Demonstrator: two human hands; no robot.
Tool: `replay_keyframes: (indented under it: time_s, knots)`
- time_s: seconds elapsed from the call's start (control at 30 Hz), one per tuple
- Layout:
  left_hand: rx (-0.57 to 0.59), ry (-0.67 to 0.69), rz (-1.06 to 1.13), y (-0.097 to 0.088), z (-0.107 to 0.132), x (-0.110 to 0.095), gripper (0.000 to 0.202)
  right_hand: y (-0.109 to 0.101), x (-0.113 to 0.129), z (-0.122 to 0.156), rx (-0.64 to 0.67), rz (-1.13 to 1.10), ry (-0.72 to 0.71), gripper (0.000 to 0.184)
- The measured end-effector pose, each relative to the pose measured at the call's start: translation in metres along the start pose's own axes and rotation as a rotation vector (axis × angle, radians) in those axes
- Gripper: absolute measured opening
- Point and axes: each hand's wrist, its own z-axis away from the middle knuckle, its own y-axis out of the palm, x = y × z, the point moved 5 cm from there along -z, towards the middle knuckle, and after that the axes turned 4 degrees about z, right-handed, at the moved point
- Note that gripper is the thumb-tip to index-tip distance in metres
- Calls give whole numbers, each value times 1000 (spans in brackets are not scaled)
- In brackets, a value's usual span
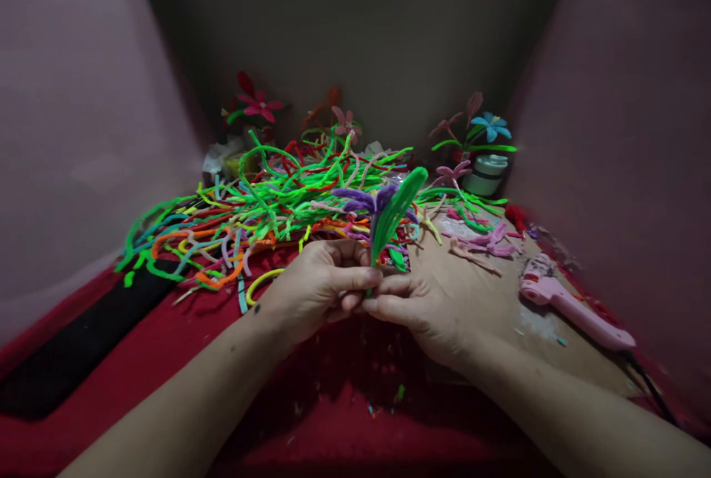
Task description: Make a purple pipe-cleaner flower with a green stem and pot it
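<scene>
My left hand [319,285] and my right hand [416,307] meet at the middle of the view, fingertips pinched together around the base of a pipe-cleaner flower. The flower has purple petals [364,200] and a long green looped leaf [397,207] that rises up and to the right from my fingers. Its short green stem is gripped between both thumbs and forefingers. Right behind my hands lies a big tangled heap of coloured pipe cleaners [249,211], mostly bright green.
A pink glue gun [566,300] lies on a brown board [489,293] at the right. Finished pipe-cleaner flowers [258,104] stand at the back, a blue one [492,126] above a small white jar [486,174]. Red cloth [167,344] covers the surface; a black strip [72,352] lies left.
</scene>
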Motion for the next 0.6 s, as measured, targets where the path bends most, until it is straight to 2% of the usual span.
replay_keyframes:
  time_s: [0.13, 0.27, 0.37, 0.5, 0.6]
  knots:
    - [-16, -33, -5, -3, -3, 1, 14, -2, 5, 0, -3, 108, -18, 14]
    - [46, -84, 41, -3, -4, 2, 13, 1, 11, 1, 107, 102, 17, 16]
    - [32, -107, 44, -4, -4, 4, 13, 2, 16, 3, 137, 183, 81, 21]
    - [27, -135, 51, -4, -2, 6, 13, 0, 20, 4, 49, 357, 100, 17]
    - [56, -144, 80, -4, -3, 6, 13, -4, 16, 4, -41, 341, 94, 19]
